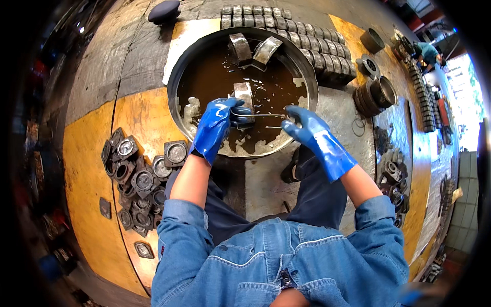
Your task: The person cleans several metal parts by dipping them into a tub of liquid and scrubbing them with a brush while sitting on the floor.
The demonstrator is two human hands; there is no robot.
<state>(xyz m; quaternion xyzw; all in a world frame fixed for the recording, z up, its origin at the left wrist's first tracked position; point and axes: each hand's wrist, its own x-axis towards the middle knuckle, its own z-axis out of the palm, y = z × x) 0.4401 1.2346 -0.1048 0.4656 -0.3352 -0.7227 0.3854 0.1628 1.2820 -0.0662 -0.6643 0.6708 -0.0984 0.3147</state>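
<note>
My left hand (217, 123), in a blue rubber glove, is closed around a thin bent metal wire (263, 115). Its two pale prongs stick out to the right over a round metal basin (313, 87) of brown liquid. Gloved the same way, my right hand (307, 127) has its fingers and thumb apart near the prong ends. Beneath the left fingers a shiny metal block (244, 92) stands partly in the liquid; the glove hides some of it. Two more metal blocks, a left one (240, 47) and a right one (267, 50), lean at the basin's far side.
Stacked rows of metal blocks (317, 46) lie beyond the basin. On the left is a heap of square metal parts with round openings (143, 179). Metal rings (381, 92) and another pile of parts (394, 174) lie right. A person (428, 52) is at the far right.
</note>
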